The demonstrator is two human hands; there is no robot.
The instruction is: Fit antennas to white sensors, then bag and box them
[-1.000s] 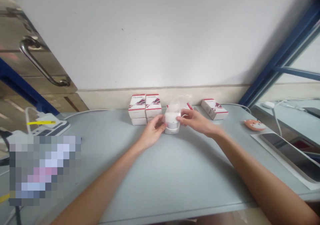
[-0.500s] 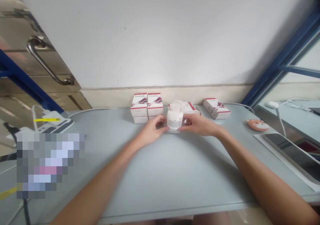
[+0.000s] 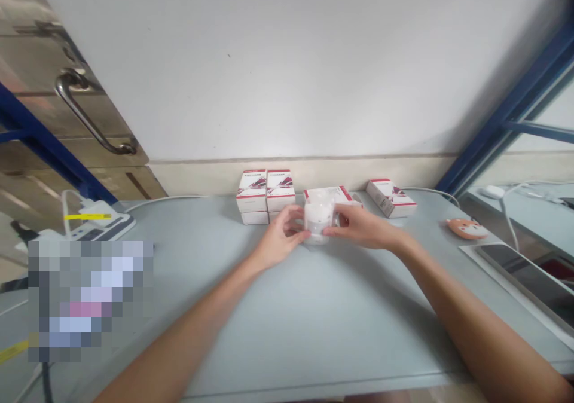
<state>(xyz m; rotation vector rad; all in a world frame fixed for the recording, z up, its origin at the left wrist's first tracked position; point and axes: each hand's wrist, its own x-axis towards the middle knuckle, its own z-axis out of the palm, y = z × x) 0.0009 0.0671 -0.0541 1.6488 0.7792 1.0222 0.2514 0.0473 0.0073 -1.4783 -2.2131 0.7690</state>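
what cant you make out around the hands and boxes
In the head view:
White object in clear plastic: mostly hidden by the left hand and right hand.
Box behind it: lower part hidden by the object.
Stacked boxes: print too small to read.
Pixelated patch: hides what lies lower left.
Dark panel: cut off by the right edge.

The head-worn camera looks forward and down at the left hand [image 3: 283, 235] and right hand [image 3: 361, 226].
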